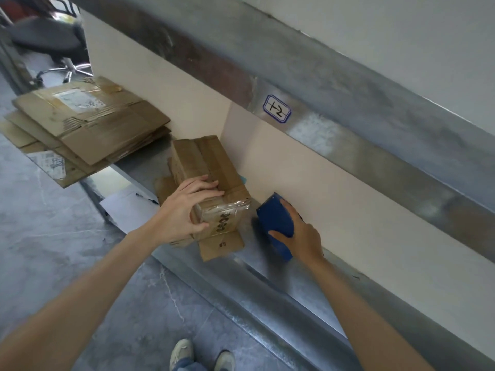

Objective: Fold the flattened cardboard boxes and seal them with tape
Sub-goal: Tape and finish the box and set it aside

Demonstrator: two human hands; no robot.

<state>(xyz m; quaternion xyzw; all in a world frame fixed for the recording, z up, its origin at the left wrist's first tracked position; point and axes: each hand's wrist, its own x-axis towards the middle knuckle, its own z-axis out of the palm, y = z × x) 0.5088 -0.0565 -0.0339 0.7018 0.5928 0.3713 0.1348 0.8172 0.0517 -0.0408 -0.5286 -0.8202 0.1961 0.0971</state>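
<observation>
A folded brown cardboard box stands on the metal workbench, against the cream back panel. Clear tape shines across its near end, above black handwriting. My left hand grips that near corner, fingers on top and thumb on the side. A loose cardboard flap sticks out flat from under the box towards me. To the right of the box, my right hand holds a blue tape dispenser just off the bench surface, apart from the box.
A stack of flattened cardboard boxes lies at the left end of the bench, overhanging its edge. White paper with a pen sits left of the box. An office chair stands far left. My shoes are on the grey floor.
</observation>
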